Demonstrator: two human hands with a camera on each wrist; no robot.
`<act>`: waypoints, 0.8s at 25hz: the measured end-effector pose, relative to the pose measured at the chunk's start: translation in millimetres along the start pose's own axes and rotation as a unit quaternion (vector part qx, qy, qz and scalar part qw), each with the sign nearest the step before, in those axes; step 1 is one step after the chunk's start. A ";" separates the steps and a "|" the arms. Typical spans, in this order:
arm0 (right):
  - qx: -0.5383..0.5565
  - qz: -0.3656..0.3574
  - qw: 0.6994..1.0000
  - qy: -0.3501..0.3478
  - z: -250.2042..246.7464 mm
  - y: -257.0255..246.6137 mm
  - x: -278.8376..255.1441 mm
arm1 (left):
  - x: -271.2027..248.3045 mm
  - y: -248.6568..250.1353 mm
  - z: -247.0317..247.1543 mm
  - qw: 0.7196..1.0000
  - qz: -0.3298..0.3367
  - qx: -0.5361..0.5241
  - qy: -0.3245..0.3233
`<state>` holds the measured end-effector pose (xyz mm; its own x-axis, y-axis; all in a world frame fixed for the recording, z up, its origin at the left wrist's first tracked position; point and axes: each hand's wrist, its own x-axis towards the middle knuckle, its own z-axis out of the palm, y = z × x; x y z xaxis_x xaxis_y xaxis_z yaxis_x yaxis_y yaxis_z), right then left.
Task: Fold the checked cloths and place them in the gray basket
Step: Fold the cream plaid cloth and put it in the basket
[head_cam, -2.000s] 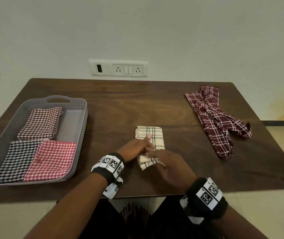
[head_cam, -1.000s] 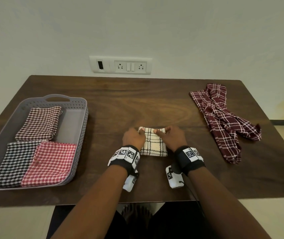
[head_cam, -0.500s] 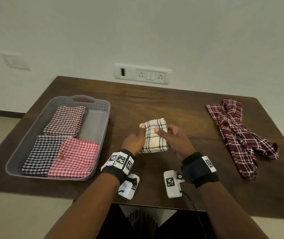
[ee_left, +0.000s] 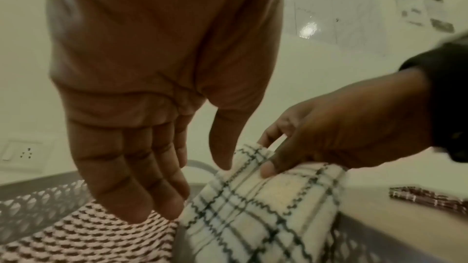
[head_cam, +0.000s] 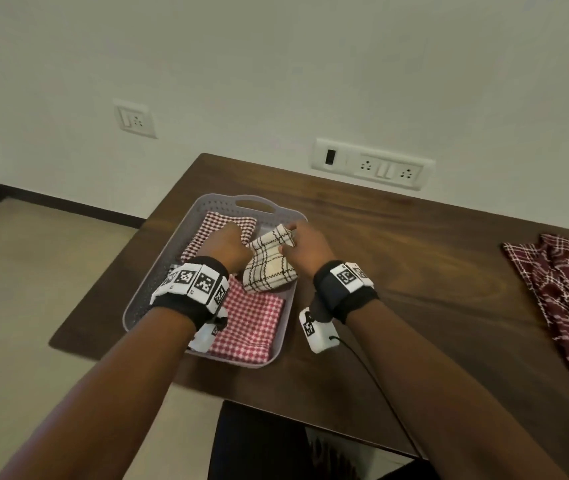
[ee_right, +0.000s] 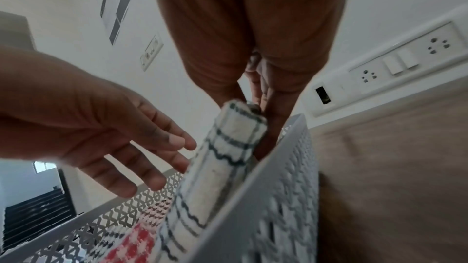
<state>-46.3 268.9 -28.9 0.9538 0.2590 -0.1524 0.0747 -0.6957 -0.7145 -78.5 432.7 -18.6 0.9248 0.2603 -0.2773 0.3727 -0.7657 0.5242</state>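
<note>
Right hand (head_cam: 305, 247) pinches the folded cream checked cloth (head_cam: 269, 266) at its far end, tilted over the gray basket (head_cam: 144, 289); left hand (head_cam: 227, 249) hangs beside, fingers relaxed. Three folded cloths lie inside, one maroon cloth (head_cam: 563, 299) on the table (head_cam: 414, 244). No readable writing.

I see the folded cream cloth (head_cam: 269, 265) with dark grid lines tilted over the right side of the gray basket (head_cam: 217, 202), its far end raised and its near end low against the right wall. Three folded cloths lie flat inside: maroon check (head_cam: 207, 233) at the far left, red check (head_cam: 252, 323) near, black check (head_cam: 172, 271) mostly hidden. A dark red plaid cloth (head_cam: 567, 303) lies crumpled, unfolded, well apart on the table's right.
</note>
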 end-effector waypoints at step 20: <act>-0.383 -0.075 0.917 -0.077 11.1 3.8 13.2 | 18.4 -11.0 54.0 0.964 0.130 0.217 -0.080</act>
<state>-36.7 277.1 -41.1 0.8679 0.4411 -0.2283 0.4410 -0.8959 -0.0542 -69.6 414.1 -73.0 0.9461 -0.0410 -0.3212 0.0313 -0.9758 0.2166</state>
